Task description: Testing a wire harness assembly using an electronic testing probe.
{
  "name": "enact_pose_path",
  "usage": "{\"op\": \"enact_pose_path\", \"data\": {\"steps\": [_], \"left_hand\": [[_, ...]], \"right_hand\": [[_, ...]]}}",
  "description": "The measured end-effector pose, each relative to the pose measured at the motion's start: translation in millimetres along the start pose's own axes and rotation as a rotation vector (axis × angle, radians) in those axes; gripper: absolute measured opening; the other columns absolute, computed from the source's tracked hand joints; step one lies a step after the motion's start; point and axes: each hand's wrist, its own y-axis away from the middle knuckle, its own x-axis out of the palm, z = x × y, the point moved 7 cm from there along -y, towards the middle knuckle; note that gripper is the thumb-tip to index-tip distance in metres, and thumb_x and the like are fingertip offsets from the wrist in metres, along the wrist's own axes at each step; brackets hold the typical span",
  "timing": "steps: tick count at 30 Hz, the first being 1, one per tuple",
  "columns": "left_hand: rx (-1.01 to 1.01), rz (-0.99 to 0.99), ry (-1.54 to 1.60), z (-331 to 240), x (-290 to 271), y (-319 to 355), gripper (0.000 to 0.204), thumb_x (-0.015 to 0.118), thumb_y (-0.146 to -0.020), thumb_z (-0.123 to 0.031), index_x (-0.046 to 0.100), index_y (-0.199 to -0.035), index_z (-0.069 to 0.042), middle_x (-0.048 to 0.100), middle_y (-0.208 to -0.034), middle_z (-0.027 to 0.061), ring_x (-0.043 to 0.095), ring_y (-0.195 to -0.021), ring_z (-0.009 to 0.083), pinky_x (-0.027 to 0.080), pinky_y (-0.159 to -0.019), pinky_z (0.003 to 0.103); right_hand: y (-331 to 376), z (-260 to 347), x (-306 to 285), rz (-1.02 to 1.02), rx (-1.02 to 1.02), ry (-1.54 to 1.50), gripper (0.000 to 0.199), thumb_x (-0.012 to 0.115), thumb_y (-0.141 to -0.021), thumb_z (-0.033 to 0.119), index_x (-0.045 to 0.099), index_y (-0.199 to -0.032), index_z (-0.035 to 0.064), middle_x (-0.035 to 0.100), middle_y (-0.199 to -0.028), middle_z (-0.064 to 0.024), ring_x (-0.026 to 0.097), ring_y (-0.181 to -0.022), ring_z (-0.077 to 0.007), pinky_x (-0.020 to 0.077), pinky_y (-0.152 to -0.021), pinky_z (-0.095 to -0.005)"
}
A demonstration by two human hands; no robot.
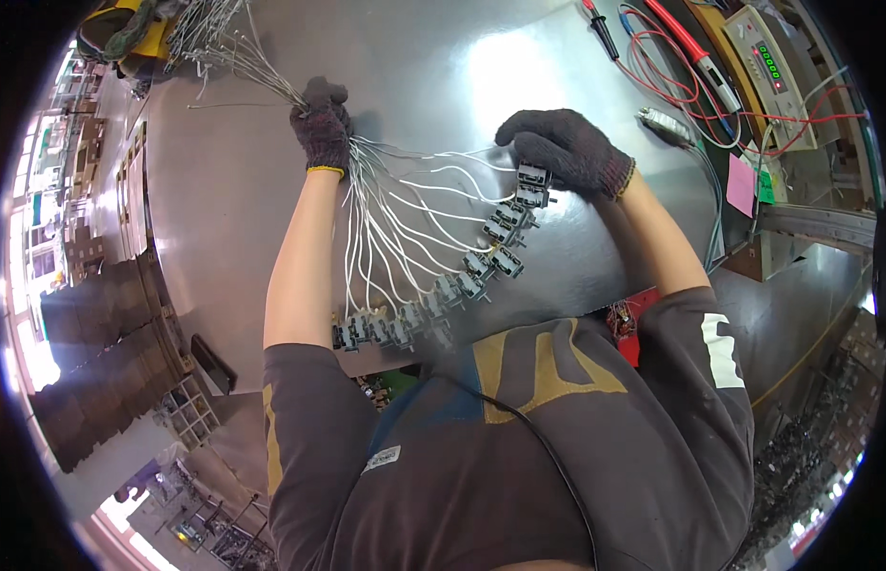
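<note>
My left hand (323, 126), in a dark knitted glove, is closed around a bundle of white wires (368, 205). Stripped-looking loose ends (257, 71) stick out beyond the fist at the upper left. From the near side the wires fan out to a curved row of small dark grey connector-like blocks (447, 290) on the metal table (405, 57). At the row's far right end my right hand (571, 147), gloved the same way, has its fingers bent over the last block (532, 175). Its thumb and fingertips are close together there; their exact grip is partly hidden.
A meter with a green digital display (768, 65) stands at the far right, beside red and black test probes (695, 52) with tangled leads. A grey clip-like connector (666, 126) lies nearer. More wires and a yellow-and-black item (143, 43) occupy the far left corner.
</note>
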Motion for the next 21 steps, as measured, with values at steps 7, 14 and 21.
{"op": "enact_pose_path", "data": {"steps": [7,14,21], "left_hand": [[-0.007,0.003,-0.04,1,5,4,0.039,0.068,-0.104,-0.039,0.066,-0.077,-0.01,0.05,-0.057,-0.002,0.039,-0.041,0.0105,0.03,-0.04,0.032],[0.003,-0.034,-0.027,-2,6,7,0.039,0.069,-0.104,-0.038,0.066,-0.077,-0.009,0.049,-0.056,-0.002,0.039,-0.041,0.0099,0.029,-0.039,0.032],[0.051,-0.08,0.016,-6,7,11,0.036,0.068,-0.103,-0.034,0.066,-0.078,-0.008,0.047,-0.056,-0.0021,0.038,-0.04,0.0095,0.028,-0.038,0.031]], "right_hand": [[16,-2,-3,-0.086,0.003,0.086,0.047,0.08,-0.093,0.034,0.071,-0.133,0.0126,0.076,-0.12,-0.0109,0.076,-0.105,-0.0264,0.0605,-0.095,-0.0409],[36,19,-4,-0.274,0.108,0.27,0.058,0.083,-0.089,0.047,0.069,-0.138,0.019,0.075,-0.126,-0.0102,0.075,-0.111,-0.0278,0.0594,-0.102,-0.0426],[32,47,13,-0.256,0.131,0.491,0.067,0.084,-0.085,0.05,0.065,-0.142,0.0197,0.066,-0.144,-0.0086,0.067,-0.128,-0.031,0.0565,-0.107,-0.0452]]}}
